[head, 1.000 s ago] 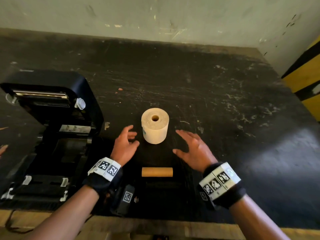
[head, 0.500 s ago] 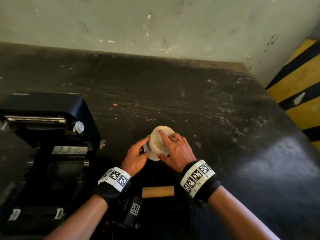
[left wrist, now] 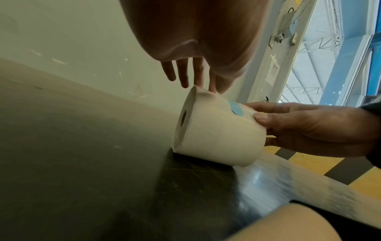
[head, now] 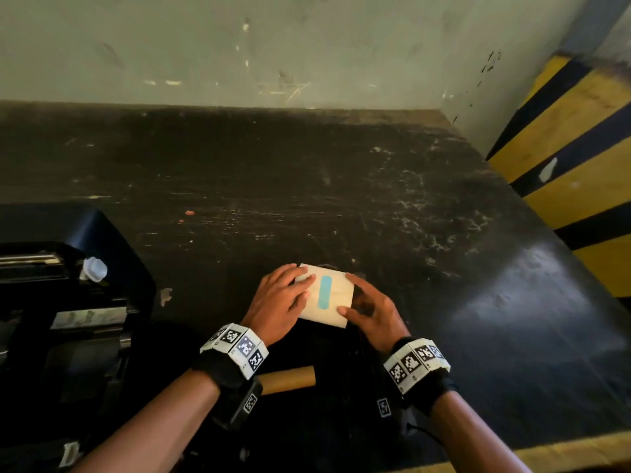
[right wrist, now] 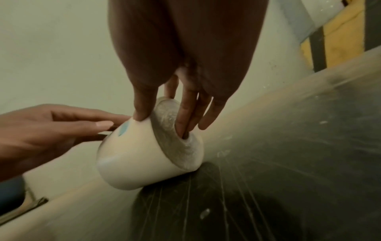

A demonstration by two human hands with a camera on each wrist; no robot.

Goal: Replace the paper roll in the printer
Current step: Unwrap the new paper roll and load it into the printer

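The new cream paper roll (head: pixel 336 297) lies tipped on its side on the black table (head: pixel 341 199), its blue sticker (head: pixel 324 292) facing up. My right hand (head: pixel 358 303) grips its right end. The thumb presses on the roll's (right wrist: pixel 140 154) side and the fingers (right wrist: pixel 183 117) are on the end face, one at the core hole. My left hand (head: pixel 292 295) rests on the left end with fairly straight fingers (left wrist: pixel 184 76) touching the roll's (left wrist: pixel 216 130) top edge. The open black printer (head: pixel 68 302) stands to the left.
An empty brown cardboard core (head: pixel 290 378) lies on the table just in front of my wrists. A pale wall (head: pixel 307 46) runs along the table's far edge. A yellow and black striped barrier (head: pixel 580 148) stands at the right.
The roll stood upright between my two open hands. Both hands moved in onto it and tipped it onto its side, with the blue sticker turned up.
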